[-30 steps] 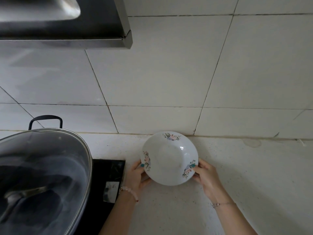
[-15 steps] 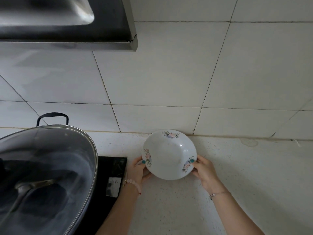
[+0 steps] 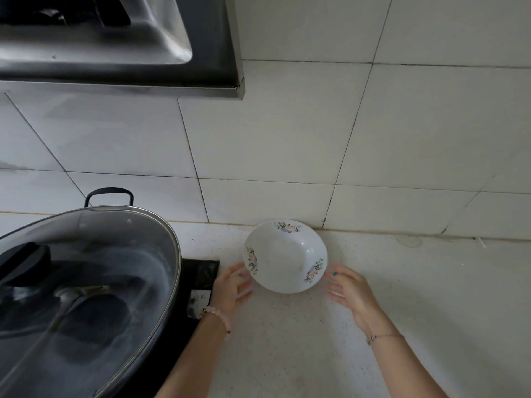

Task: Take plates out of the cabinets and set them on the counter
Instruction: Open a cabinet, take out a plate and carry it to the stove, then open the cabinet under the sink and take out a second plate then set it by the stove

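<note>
A deep white plate [image 3: 283,258] with flower prints on its rim rests on the speckled white counter [image 3: 416,297], close to the tiled wall. My left hand [image 3: 231,288] lies just off the plate's left edge, fingers spread, holding nothing. My right hand [image 3: 350,291] hovers just off the plate's right edge, also with fingers apart and a small gap to the rim. No cabinet is in view.
A large dark wok with a glass lid [image 3: 77,282] sits at the left on a black cooktop [image 3: 198,282]. A steel range hood [image 3: 115,44] hangs above it. The tiled wall [image 3: 287,139] stands right behind the plate.
Both hands held the plate by its rim; now they have let go and drawn back slightly. The plate rests on the counter near the wall.
</note>
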Tool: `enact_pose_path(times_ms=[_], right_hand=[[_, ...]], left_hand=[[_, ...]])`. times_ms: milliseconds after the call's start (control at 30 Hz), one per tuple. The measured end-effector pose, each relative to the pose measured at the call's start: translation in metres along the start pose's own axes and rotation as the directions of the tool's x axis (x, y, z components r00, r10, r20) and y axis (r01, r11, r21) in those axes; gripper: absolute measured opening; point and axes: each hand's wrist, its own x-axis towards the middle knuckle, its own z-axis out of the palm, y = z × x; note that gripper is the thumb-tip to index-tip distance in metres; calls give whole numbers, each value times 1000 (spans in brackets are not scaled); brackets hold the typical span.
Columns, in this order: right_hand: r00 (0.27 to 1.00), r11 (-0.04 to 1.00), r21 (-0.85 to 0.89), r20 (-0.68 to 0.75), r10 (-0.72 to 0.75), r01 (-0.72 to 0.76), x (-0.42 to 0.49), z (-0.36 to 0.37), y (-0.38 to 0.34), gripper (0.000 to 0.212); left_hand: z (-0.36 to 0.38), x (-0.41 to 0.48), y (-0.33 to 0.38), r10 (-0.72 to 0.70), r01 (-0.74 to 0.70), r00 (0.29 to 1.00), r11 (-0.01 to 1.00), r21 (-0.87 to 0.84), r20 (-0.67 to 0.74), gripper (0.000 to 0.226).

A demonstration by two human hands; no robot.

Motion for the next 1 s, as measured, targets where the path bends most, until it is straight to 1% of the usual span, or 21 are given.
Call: enact_pose_path(times_ms=[67,133,300,467,633,833,1000], right_hand=[[999,999,-11,5,-42,42,-17,-3,-8,18],[995,995,23,11,-96,95,-35,-3,-17,19],[967,952,181,7,-253,248,-85,-3,-41,23],[938,906,255,-22,-345,339,-133,-4,-49,23],[920,878,276,-86,-383,391,-174,-9,-41,22],[889,850,265,-185,-419,456,-207,-20,-27,22],[888,860,239,-220,-403,450,-226,-24,-9,20]], left_hand=[[1,-16,7,43,-43,998,999,3,36,25],[3,-33,16,95,-95,993,995,-7,72,19],[4,-85,39,299,-303,936,953,-7,184,28],[-11,-131,47,414,-425,880,905,-5,233,28],[-38,-161,37,456,-460,865,888,-32,209,28],[-66,-177,14,475,-475,858,879,-47,194,15],[-75,-186,5,478,-479,854,876,-50,207,15]])
